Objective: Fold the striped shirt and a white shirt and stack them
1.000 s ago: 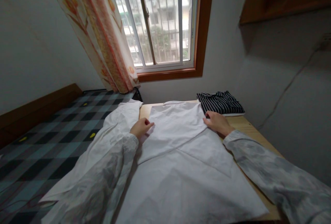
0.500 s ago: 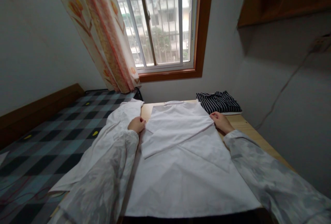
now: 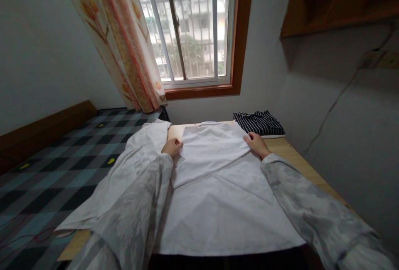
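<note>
A white shirt (image 3: pixel 230 216) lies spread on the wooden table, its collar end toward the window and its sleeves folded across the upper part. My left hand (image 3: pixel 172 147) pinches the shirt's left edge near the shoulder. On the opposite edge, my right hand (image 3: pixel 257 143) is closed on the cloth at about the same height. Both hands are level with the folded sleeve layer, and the lower hem hangs near the table's front edge. Grey patterned sleeves cover both my forearms.
Another white garment (image 3: pixel 124 178) lies crumpled at the left, between table and checked bed (image 3: pixel 77 153). A folded striped garment (image 3: pixel 260 122) sits at the back right of the wooden table (image 3: pixel 299 162). A shelf (image 3: pixel 330 8) juts from the right wall.
Both hands have moved slightly inward and up along the shirt's edges, closer together. The whole view has shifted a little.
</note>
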Demonstrator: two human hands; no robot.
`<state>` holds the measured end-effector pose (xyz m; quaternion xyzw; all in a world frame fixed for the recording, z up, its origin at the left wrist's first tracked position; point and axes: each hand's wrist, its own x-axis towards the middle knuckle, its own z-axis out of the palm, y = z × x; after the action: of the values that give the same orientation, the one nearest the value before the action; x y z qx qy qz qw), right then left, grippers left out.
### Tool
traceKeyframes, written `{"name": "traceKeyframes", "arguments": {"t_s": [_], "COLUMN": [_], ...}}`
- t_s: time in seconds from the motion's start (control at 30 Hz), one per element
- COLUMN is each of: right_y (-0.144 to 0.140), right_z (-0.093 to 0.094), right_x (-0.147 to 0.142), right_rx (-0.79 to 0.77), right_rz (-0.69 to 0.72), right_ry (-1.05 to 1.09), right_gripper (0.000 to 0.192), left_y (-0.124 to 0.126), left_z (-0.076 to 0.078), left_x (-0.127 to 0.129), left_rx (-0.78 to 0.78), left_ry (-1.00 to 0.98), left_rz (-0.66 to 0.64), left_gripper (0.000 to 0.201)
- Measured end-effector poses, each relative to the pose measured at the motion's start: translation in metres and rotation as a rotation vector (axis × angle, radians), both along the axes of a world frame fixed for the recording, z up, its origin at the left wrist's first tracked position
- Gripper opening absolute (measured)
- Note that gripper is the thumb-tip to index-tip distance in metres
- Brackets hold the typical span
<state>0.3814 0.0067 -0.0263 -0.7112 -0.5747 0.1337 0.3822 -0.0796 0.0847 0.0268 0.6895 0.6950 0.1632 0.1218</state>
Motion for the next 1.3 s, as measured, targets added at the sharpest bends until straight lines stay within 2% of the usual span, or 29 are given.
{"name": "traceKeyframes", "arguments": {"t_s": [0.1,0.27,0.37,0.47,0.63,0.83,1.03,1.17,1.3], "right_y": [0.001,0.002,0.004,0.011,0.039,0.081,0.101,0.103,0.107], "right_z": [-0.001,0.005,0.012,0.019,0.026,0.040,0.045,0.037,0.027], "right_x": [-0.005,-0.020,-0.029,-0.035,-0.042,-0.041,-0.042,-0.046,-0.046], "right_rx": [0.016,-0.233,-0.299,-0.327,-0.328,-0.383,-0.311,-0.222,-0.149], "right_rz": [-0.036,-0.052,-0.049,-0.050,0.007,0.012,-0.044,-0.045,-0.072], "right_ry": [-0.017,-0.200,-0.247,-0.238,-0.110,-0.017,0.031,0.081,0.131], "right_gripper": [0.025,0.032,0.043,0.050,0.052,0.033,0.031,0.030,0.035], "left_y": [-0.001,-0.005,-0.002,0.009,0.026,0.034,0.040,0.047,0.056], "left_z": [0.002,0.000,-0.003,-0.002,0.004,0.012,0.011,0.007,0.005], "left_x": [-0.010,-0.025,-0.025,-0.021,-0.013,-0.010,-0.010,-0.017,-0.029], "left_rx": [0.039,0.003,-0.028,-0.059,-0.099,-0.100,-0.121,-0.022,0.070], "left_ry": [-0.006,-0.006,-0.034,-0.088,-0.226,-0.409,-0.516,-0.497,-0.417], "left_rz": [0.037,0.081,0.088,0.091,0.124,0.174,0.185,0.210,0.271], "left_gripper": [0.020,0.017,0.018,0.030,0.040,0.033,0.034,0.020,0.019]}}
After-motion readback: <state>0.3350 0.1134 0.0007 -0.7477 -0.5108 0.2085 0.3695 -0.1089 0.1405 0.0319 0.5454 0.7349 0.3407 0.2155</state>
